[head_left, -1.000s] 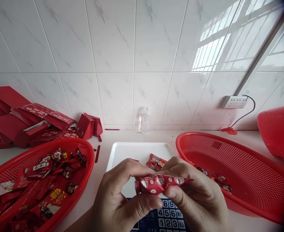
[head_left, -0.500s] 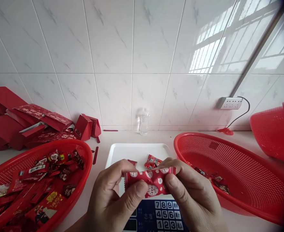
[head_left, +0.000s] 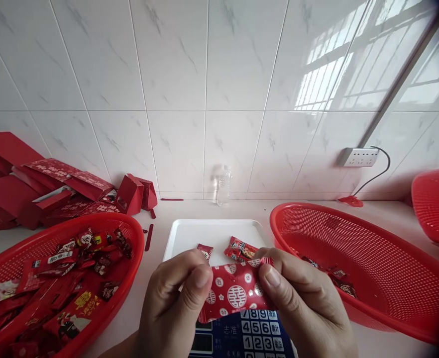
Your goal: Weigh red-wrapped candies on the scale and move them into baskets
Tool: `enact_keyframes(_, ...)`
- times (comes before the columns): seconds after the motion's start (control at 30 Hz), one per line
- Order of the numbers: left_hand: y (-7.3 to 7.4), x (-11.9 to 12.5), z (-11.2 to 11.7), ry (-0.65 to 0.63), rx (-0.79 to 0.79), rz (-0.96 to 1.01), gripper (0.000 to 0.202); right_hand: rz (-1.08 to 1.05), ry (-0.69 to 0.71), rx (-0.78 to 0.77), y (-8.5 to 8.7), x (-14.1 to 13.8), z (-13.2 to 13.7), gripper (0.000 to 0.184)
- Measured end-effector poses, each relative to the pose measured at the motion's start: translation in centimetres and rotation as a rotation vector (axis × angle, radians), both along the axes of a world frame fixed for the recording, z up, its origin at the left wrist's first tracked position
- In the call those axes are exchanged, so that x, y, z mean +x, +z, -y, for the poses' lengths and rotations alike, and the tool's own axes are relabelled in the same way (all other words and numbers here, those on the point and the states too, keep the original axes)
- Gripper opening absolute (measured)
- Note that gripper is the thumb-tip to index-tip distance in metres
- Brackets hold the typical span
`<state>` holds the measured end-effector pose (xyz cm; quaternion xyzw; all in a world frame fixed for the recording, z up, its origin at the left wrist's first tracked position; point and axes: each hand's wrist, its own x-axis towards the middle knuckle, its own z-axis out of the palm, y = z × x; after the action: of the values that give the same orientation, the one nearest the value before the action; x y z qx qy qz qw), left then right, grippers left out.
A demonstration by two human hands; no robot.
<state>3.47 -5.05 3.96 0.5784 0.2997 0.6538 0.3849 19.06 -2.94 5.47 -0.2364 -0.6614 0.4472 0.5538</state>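
Note:
My left hand [head_left: 170, 303] and my right hand [head_left: 301, 303] pinch the top corners of a small red packet [head_left: 236, 293] printed with white round emblems. The packet hangs face-on between my thumbs, just above a blue scale keypad [head_left: 253, 335]. Behind it is the white scale tray [head_left: 212, 232], where two small red wrapped sweets [head_left: 242, 248] lie, a smaller one [head_left: 204, 250] to their left.
A red mesh basket [head_left: 25, 248] full of red packets stands at the left. Another red basket [head_left: 354, 238] at the right holds a few wrapped pieces [head_left: 335, 278]. Red folded boxes [head_left: 55, 189] pile at the back left. A clear bottle [head_left: 224, 186] and a power strip [head_left: 357, 157] sit by the tiled wall.
The packet has been turned from edge-on to flat and face-on, and lowered slightly. Both hands shifted their pinch to its top corners.

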Motion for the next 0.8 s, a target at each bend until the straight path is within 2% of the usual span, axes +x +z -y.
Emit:
enact_keyframes(0.2, 0.1, 0.1, 0.1, -0.015, -0.006, 0.020, 0.045, -0.011, 0.033, -0.057, 0.1, 0.2, 0.1, 0.042)
enact_keyframes(0.37, 0.2, -0.1, 0.0, -0.043, -0.059, 0.043, 0.043, -0.009, 0.113, -0.080, -0.2, 0.4, -0.2, 0.038)
enact_keyframes(0.47, 0.6, -0.1, -0.2, -0.138, -0.071, 0.049, 0.040, -0.031, 0.099, -0.088, -0.4, 0.6, -0.5, 0.037)
enact_keyframes(0.53, 1.1, -0.1, -0.2, -0.191, -0.061, -0.034, 0.037, -0.025, 0.082, -0.076, -0.5, 0.6, -0.5, 0.037)
enact_keyframes(0.67, 1.5, -0.2, -0.3, -0.075, -0.004, -0.246, 0.030, -0.003, 0.033, 0.000, -0.3, 0.7, -0.6, 0.035)
enact_keyframes(0.8, 0.9, -0.5, -0.4, 0.026, 0.045, -0.275, 0.029, 0.100, -0.018, 0.087, 0.1, 0.8, -0.9, 0.033)
